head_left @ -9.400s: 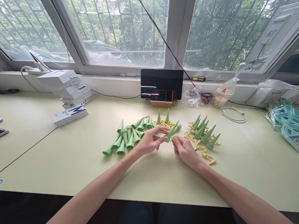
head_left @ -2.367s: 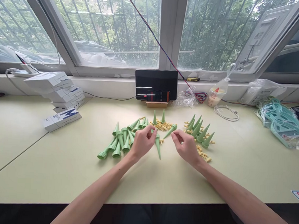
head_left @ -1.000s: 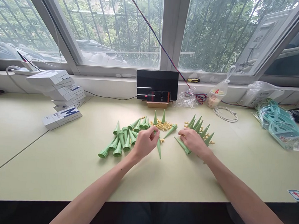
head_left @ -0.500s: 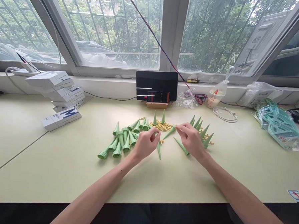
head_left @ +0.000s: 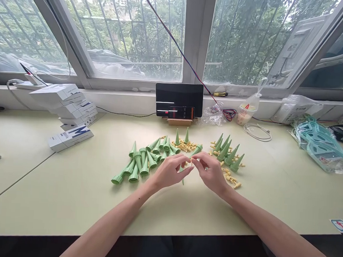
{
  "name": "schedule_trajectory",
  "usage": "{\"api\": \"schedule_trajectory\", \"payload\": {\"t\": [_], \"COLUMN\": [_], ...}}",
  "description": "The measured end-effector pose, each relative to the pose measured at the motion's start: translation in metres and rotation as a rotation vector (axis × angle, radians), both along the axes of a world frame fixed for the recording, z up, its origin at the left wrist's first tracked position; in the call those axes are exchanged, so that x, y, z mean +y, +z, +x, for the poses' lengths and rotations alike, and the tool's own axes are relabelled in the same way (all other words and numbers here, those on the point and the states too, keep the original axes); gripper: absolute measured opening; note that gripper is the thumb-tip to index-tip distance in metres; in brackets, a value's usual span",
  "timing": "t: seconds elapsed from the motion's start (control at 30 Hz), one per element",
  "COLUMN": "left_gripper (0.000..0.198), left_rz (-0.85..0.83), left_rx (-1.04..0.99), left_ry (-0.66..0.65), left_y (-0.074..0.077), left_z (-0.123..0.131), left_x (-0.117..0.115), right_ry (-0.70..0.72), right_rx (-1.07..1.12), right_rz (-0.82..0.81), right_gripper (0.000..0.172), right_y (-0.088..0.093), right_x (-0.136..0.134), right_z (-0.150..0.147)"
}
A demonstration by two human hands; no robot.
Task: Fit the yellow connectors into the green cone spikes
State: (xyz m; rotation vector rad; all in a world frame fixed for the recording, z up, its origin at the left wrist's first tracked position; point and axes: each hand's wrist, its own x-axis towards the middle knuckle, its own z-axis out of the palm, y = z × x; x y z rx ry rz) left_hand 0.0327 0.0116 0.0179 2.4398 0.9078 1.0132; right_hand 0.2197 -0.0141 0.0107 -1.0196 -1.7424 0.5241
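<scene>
My left hand (head_left: 171,171) and my right hand (head_left: 211,172) meet over the middle of the table. Both hold a small yellow plastic peg (head_left: 191,162) upright at their fingertips, the left with thumb and forefinger curved round it, the right in a pinch. Just behind the fingers lies a green plastic cone spike (head_left: 197,149), partly covered. Another green spike (head_left: 182,179) pokes out beneath my left hand, mostly hidden. Left of the hands, many hollow green spikes (head_left: 137,160) lie heaped. A pile of yellow pegs (head_left: 184,145) sits beyond the hands.
On the right, several green spikes (head_left: 224,151) stand with yellow pegs through them, near loose yellow pegs (head_left: 232,180). White boxes (head_left: 72,104) are stacked at left. A phone (head_left: 181,112) leans on a dark tablet (head_left: 179,94). A bagged cup (head_left: 246,111) and turquoise plastic parts (head_left: 317,140) are at right.
My right hand has moved left and nearer, uncovering yellow pegs on the right. My left hand has shifted slightly right, its thumb and forefinger spreading. Both now meet at the yellow peg.
</scene>
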Motion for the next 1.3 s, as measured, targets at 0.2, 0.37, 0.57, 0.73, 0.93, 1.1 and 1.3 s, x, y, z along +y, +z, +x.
{"api": "schedule_trajectory", "payload": {"t": [0.2, 0.37, 0.57, 0.73, 0.93, 1.1, 1.3], "left_gripper": [0.015, 0.019, 0.020, 0.021, 0.021, 0.029, 0.024], "left_rz": [0.013, 0.016, -0.017, -0.032, -0.057, -0.045, -0.076], "left_rx": [0.001, -0.008, -0.069, -0.075, -0.072, -0.138, -0.079], "left_ry": [0.014, 0.036, 0.042, 0.064, 0.094, 0.215, 0.310], "left_y": [-0.0011, -0.0017, -0.0009, -0.0018, -0.0023, -0.0006, -0.0004], "left_z": [0.0006, 0.0006, 0.0019, 0.0013, 0.0012, 0.0003, -0.0008], "left_x": [-0.0007, 0.0011, 0.0034, 0.0035, 0.0038, 0.0060, 0.0084], "right_ry": [-0.043, -0.023, 0.017, 0.036, 0.047, -0.002, -0.031], "right_rx": [0.015, 0.034, 0.033, 0.016, -0.004, 0.079, 0.150], "right_rz": [-0.034, -0.073, -0.109, -0.148, -0.149, -0.135, -0.128], "right_gripper": [0.013, 0.015, 0.020, 0.021, 0.021, 0.021, 0.022], "right_y": [-0.0014, -0.0029, -0.0004, 0.0007, 0.0012, 0.0001, -0.0003], "right_x": [0.0011, 0.0020, 0.0019, 0.0015, 0.0011, 0.0021, 0.0033], "right_z": [0.0002, 0.0002, -0.0002, -0.0004, -0.0006, 0.0007, 0.0018]}}
